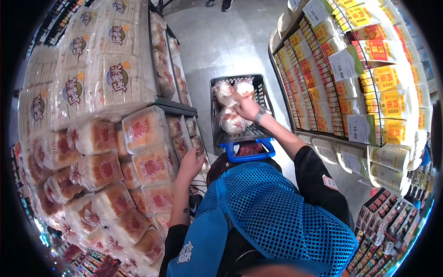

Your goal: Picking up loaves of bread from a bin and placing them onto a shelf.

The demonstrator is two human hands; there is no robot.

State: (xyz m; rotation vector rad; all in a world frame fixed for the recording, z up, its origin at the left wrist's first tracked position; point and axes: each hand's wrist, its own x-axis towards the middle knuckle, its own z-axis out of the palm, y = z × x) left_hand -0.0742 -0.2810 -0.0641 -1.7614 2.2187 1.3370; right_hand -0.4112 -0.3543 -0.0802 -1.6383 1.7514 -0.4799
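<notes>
Inside a black plastic shopping basket [266,85] lie several clear plastic bags of bread [232,124] with red-marked, gathered ends. My right hand [250,110] reaches into the basket from the right and touches these bags. Its fingertips go down between them, so whether it grips one is hidden. The basket's blue handle [249,159] is at the side nearest my body. My left hand [191,165] is held apart from the basket, thumb and fingers spread, holding nothing. Beside it on the left is a stack of bagged bread loaves [148,168] with red print.
Packs of pale, layered food [119,79] are piled high at the left. On the right, a black wire rack [337,104] holds yellow and red packages [386,76] and price cards. Grey floor tiles [214,38] run ahead, with a person's shoe [226,5] at the top.
</notes>
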